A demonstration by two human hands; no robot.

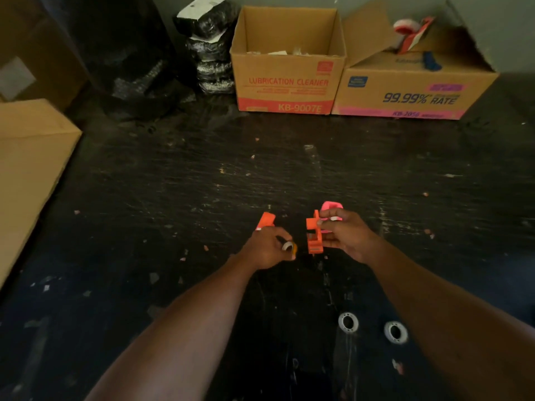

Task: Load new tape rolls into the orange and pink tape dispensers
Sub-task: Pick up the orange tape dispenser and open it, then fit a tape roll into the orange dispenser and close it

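Two white-cored tape rolls (348, 323) lie nearest; my left hand (267, 248) pinches a small tape roll (289, 247), my right hand (348, 235) grips the orange plastic dispenser (314, 233), beyond cardboard box (286, 82) reads "LUBRICATION CLEANER".

I cannot tell how the orange piece (266, 220) behind my left hand (267, 250) ends; the knuckles cover its base. My right hand (346, 237) hides most of the pink dispenser (331, 206). The small roll (289, 246) in my left fingers is blurred. The brown box (31, 169) is cut off at the left edge.
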